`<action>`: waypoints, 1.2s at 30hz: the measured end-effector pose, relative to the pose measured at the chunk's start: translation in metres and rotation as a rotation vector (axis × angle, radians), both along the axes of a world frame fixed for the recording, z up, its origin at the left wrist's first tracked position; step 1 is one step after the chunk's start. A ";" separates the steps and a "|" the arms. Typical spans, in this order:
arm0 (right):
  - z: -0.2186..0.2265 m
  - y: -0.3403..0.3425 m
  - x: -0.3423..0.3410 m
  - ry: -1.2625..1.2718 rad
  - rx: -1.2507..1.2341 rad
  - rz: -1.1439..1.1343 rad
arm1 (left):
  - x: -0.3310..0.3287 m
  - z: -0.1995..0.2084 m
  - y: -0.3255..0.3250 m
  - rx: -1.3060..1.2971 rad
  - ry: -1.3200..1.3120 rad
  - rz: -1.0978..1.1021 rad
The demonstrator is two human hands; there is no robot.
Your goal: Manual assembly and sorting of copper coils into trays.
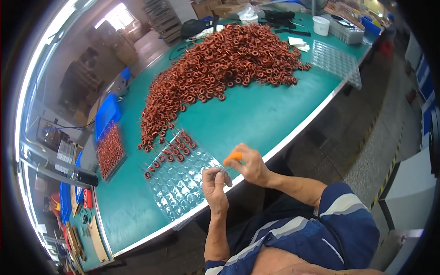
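Observation:
My right hand (253,168) is closed around a small tool with an orange handle (232,158); its thin metal end points at my left hand, and its exact kind does not show. Thumb and fingers of my left hand (215,185) are pinched together at that tip, and what they hold is hidden. Both hands are over the table's front edge. Beside them lies a clear plastic tray (179,191) with round pockets. Several copper-red wire-wound ring coils (170,158) with wire leads sit in its far rows.
A large heap of similar coils (229,57) covers the middle of the green table (256,110). At left, a filled tray (110,151) stands near a blue bin (107,113). Another clear tray (337,59) overhangs the right edge, near a white tub (321,26).

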State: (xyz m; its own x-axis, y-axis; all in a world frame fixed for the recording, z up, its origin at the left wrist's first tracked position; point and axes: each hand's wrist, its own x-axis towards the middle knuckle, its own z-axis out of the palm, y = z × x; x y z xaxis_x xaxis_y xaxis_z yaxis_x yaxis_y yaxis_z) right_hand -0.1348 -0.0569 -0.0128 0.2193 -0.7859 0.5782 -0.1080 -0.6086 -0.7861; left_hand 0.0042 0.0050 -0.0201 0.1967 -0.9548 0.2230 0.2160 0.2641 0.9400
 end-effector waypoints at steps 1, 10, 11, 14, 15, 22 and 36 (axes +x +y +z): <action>0.000 0.004 0.002 -0.066 0.181 0.050 | -0.002 0.002 0.004 -0.017 0.040 0.001; -0.021 -0.016 -0.005 -0.153 0.657 0.237 | -0.002 0.021 -0.021 0.093 0.001 -0.006; -0.017 -0.016 -0.002 -0.249 0.599 0.302 | -0.002 0.018 -0.024 0.062 0.046 -0.072; -0.018 -0.017 0.008 -0.273 0.583 0.333 | 0.004 0.006 -0.029 -0.006 -0.064 -0.119; -0.018 -0.013 0.009 -0.182 0.454 0.205 | 0.003 0.005 -0.025 0.025 -0.054 -0.087; -0.004 -0.006 -0.005 -0.119 0.530 0.069 | -0.002 0.003 -0.010 0.054 -0.404 0.094; -0.008 -0.015 -0.014 -0.338 0.897 0.394 | 0.011 0.005 -0.003 0.148 -0.355 -0.195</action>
